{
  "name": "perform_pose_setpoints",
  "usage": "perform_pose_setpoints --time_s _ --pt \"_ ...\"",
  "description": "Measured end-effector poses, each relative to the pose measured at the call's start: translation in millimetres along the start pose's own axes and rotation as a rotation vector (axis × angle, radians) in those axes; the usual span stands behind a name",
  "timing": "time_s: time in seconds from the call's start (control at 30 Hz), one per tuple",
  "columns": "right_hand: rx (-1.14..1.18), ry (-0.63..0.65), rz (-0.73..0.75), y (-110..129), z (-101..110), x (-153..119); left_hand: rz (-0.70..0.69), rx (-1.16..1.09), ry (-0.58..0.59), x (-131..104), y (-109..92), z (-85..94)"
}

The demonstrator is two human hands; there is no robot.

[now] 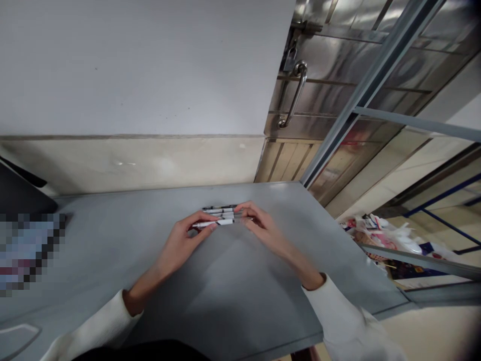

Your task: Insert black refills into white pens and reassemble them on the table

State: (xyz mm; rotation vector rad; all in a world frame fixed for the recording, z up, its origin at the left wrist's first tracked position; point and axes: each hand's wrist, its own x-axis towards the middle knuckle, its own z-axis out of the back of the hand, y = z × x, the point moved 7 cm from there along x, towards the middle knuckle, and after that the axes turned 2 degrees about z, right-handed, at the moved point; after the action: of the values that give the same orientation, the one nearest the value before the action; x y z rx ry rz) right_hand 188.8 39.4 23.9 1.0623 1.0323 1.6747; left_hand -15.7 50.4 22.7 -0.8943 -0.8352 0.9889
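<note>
A white pen [225, 221] lies nearly level between my hands, low over the grey tabletop. My left hand [191, 231] is closed on its left end, thumb in front and fingers behind. My right hand [259, 224] is curled round the pen's see-through right end, fingers slightly blurred. Just behind it, several more pens lie side by side in a row. The farthest is a dark pen [220, 207], with its right end beneath my right fingertips. My fingers partly hide the pens' ends.
The grey tabletop [225, 291] meets a pale wall [150, 163] at the back. A metal frame post [338, 130] rises at the right rear corner. Right of the table are plastic bags [402, 238]. A dark object [22, 193] and a pixelated item [26, 250] sit at left.
</note>
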Motion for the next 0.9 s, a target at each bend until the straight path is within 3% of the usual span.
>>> perform_pose_setpoints --time_s 0.17,0.37,0.53,0.73,0.9 --pt "0.016 0.0 -0.081 -4 -1 0 -0.017 0.006 0.017 0 1 -1.1" --pt "0.007 0.016 -0.01 4 -3 0 -0.01 0.009 0.02 0 2 -0.9" --pt "0.027 0.03 -0.092 -3 -5 0 -0.014 0.02 0.033 0 2 -2.5" --pt "0.016 0.025 0.005 6 -3 2 -0.015 0.017 0.01 0 3 -0.6" --pt "0.04 0.061 -0.043 4 -6 -1 -0.106 0.086 -0.01 -2 -2 1.7"
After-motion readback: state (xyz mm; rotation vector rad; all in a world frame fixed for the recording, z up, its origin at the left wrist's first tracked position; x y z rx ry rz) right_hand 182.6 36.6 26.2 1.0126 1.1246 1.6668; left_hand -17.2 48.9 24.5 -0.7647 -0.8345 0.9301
